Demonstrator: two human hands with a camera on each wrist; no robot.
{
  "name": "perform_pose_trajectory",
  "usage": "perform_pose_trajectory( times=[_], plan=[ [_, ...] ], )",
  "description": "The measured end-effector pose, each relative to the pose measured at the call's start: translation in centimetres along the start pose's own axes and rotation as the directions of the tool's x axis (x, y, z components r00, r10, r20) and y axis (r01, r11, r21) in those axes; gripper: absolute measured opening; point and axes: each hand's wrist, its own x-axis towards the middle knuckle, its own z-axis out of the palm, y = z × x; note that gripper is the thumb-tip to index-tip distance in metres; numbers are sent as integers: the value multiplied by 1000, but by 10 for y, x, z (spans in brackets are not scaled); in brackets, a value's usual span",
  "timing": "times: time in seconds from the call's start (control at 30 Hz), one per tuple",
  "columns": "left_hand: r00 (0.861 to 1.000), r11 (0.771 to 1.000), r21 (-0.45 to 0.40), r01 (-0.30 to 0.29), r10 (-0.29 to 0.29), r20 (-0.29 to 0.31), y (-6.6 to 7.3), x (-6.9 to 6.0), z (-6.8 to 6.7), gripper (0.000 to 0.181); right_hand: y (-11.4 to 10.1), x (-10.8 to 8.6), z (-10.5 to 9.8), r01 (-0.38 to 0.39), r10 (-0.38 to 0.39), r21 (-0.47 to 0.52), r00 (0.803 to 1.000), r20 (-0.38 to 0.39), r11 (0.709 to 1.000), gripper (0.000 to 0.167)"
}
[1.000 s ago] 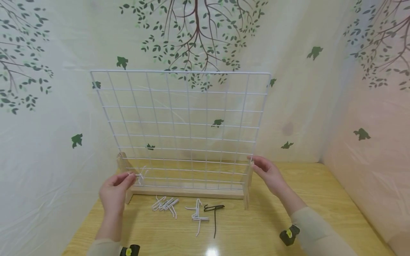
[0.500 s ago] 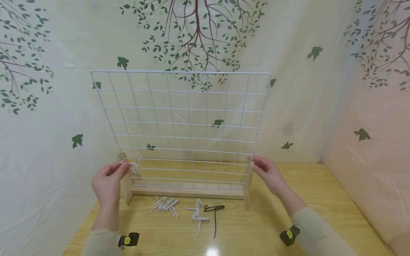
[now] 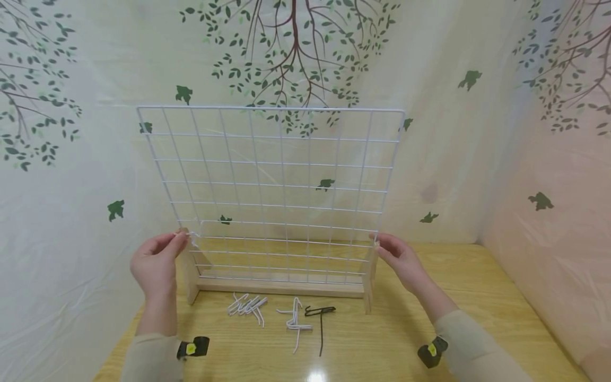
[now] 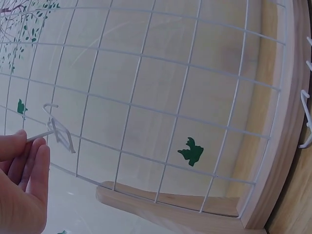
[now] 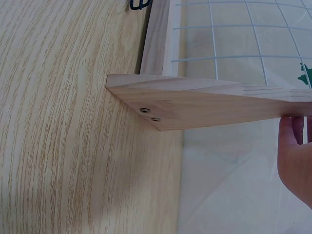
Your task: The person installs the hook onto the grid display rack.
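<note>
Backing everything: pale sheet (image 3: 444, 175) printed with branches and dark green leaf shapes. Beneath: wood-grain tabletop (image 3: 377, 339), marked by a bright reflection near the bottom of the head view. Standing on it: pale wooden stand (image 3: 281, 287), with low crossbar and an upright at each end. Set in stand: white wire grid panel (image 3: 284, 185), rising well above both uprights. Loose on tabletop in front of crossbar, between the forearms: overlapping heap of white hooks (image 3: 247, 305) toward the left; smaller white cluster (image 3: 296, 326) near the middle; black wire hardware (image 3: 321, 311) just beside it; exact counts unclear. On the arms: beige sleeves (image 3: 477, 345) and black wrist mounts (image 3: 431, 351) with yellow marks. Hands well apart, one at each end of stand. Right hand (image 3: 400, 262): clasped at upper end of right upright (image 5: 195, 105). Left hand (image 3: 155, 260): thumb and fingertips pinched on stem of single white hook (image 4: 53, 130), covering part of left upright's top in head view. White hook: projecting from left fingertips, just beside panel's lower left wires, well apart from right hand. Contact between hook and wires: cannot tell.
</note>
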Motion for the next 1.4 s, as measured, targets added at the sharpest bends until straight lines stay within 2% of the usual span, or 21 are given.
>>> perform_pose_trajectory(
  times=[0.1, 0.33, 0.6, 0.93, 1.4],
  plan=[
    [1000, 1000, -13, -6, 6, -6, 2, 2, 2, 11, 0, 0, 0, 3, -3, 0, 1000, 0, 1000, 44],
    [999, 999, 35, -31, 32, -17, 8, 7, 7, 10, -1, 0, 0, -2, 2, -1, 1000, -2, 1000, 43],
    [999, 997, 74, -22, 25, -38, 19, 10, 12, 12, -2, -1, 1, -7, 7, -4, 1000, -3, 1000, 43],
    [995, 993, 77, -93, 95, -24, 25, 11, 23, 11, -4, -2, 1, -14, 14, -6, 1000, -9, 1000, 40],
    [997, 996, 54, -73, 74, -6, 31, 18, 33, 12, -4, -2, 2, -12, 12, -5, 1000, -7, 1000, 43]
  ],
)
